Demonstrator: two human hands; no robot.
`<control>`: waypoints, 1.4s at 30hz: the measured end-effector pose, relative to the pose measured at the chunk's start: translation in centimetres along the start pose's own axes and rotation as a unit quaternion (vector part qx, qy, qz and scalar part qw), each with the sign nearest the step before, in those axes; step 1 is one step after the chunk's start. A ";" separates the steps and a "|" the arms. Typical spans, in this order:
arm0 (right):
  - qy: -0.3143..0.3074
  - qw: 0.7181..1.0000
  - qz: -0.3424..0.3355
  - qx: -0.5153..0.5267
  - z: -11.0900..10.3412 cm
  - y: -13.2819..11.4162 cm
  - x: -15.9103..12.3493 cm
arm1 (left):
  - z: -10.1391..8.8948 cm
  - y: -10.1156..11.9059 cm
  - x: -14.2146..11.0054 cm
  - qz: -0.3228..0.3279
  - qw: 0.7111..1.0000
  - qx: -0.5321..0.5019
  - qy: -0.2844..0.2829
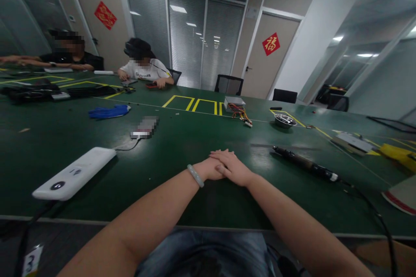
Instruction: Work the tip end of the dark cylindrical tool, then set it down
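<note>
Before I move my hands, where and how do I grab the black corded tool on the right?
Probably mid-barrel on the black corded tool, right hand coming from above, fingers wrapping across it. It's long and slim, lying flat, narrow tip pointing away and left, cable leaving the other end; the middle avoids both.

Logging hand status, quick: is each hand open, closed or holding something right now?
Left hand: partly covered; open or closed can't be told.
Right hand: open, resting over the left.

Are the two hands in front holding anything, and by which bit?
Nothing that shows: the right hand just lies over the left hand, which is partly hidden.
</note>
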State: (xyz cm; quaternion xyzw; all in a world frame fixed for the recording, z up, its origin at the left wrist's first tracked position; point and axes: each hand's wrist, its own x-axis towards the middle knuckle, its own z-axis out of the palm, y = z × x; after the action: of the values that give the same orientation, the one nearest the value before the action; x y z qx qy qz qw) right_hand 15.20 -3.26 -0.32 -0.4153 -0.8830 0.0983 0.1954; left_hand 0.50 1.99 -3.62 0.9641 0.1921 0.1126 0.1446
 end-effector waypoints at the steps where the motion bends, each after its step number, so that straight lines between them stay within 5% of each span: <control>1: -0.002 1.000 -0.004 0.017 0.5 0.0 0.1 | 0.0 0.0 0.0 -0.004 1.000 0.004 -0.009; 7: 0.003 0.998 0.014 0.065 0.9 0.5 -0.7 | -0.3 0.3 -0.1 -0.020 0.998 0.022 -0.051; 16: -0.003 0.998 0.009 0.066 0.3 1.2 -1.0 | -0.6 0.7 0.0 -0.028 0.999 0.003 -0.042; 21: 0.106 0.988 0.107 -0.036 -2.3 4.8 -3.1 | -1.0 0.4 -0.2 -0.031 0.999 -0.018 -0.038; 24: 0.267 0.925 0.234 -0.136 -5.3 8.3 -6.3 | -1.3 0.2 -0.5 -0.038 0.997 -0.034 -0.056; 27: 0.394 0.800 0.392 -0.224 -8.0 11.5 -11.3 | -1.6 0.3 -0.7 -0.035 0.997 -0.039 -0.064; 30: 0.416 0.688 0.540 -0.248 -9.5 14.0 -16.9 | -1.7 0.4 -0.7 -0.033 0.997 -0.036 -0.061; 33: 0.384 0.618 0.655 -0.204 -9.8 15.9 -20.8 | -1.7 0.4 -0.7 -0.031 0.997 -0.035 -0.060; 36: 0.353 0.586 0.708 -0.177 -9.8 17.3 -22.1 | -1.6 0.4 -0.6 -0.036 0.997 -0.038 -0.064; 42: 0.306 0.621 0.698 -0.184 -10.1 17.7 -21.7 | -1.2 0.0 -0.5 -0.037 0.997 -0.033 -0.053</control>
State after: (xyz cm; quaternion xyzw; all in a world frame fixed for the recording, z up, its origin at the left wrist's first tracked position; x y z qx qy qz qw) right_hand 44.36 -8.63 -2.88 -0.9400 -0.2175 -0.0920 0.2463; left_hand -0.30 2.02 -2.58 0.9558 0.2156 0.0622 0.1900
